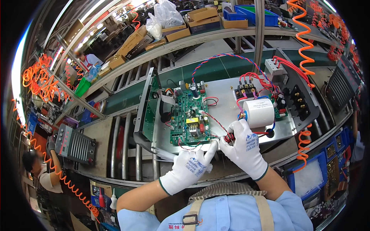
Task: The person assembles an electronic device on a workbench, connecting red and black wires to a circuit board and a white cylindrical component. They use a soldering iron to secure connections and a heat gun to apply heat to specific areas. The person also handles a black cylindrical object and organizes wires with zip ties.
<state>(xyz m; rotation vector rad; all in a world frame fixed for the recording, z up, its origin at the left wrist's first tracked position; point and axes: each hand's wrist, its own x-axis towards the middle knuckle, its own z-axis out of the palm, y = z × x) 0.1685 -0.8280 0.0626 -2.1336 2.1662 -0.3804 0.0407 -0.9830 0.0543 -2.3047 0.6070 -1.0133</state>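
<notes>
Two hands: both in white knit gloves with small blue printed marks on the backs, working at the near edge of the open metal chassis (231, 115).
Chassis: lies flat just beyond the hands, its hinged side panel (148, 106) standing up to the left of them.
Circuit board: the green circuit board (190, 119) sits directly above the left hand, well populated with parts.
Capacitor: a white cylindrical capacitor (259, 112) lies on its side just above the right hand, with a band of dark print on it too small to make out.
Right hand (244, 144): clenched on a twisted red-and-black wire bundle (229, 137), pinching its end between thumb and fingers.
Left hand (192, 165): holding nothing, index finger stretched out to the wire end beside the right hand; whether it touches cannot be told.
Risk, wires: a hard pull could likely strain the thin leads where they join the board, since the twisted pair runs back to it.
Risk, snagging: the loose red wires (256, 79) far above the right hand could catch a glove.
Boxes: brown cardboard cartons (202, 14) and blue bins (254, 13) on the shelf far beyond both hands.
Bags: clear plastic bags (163, 17) left of those cartons.
Label: a yellow rectangular part (192, 121) on the board, above the left hand.
</notes>
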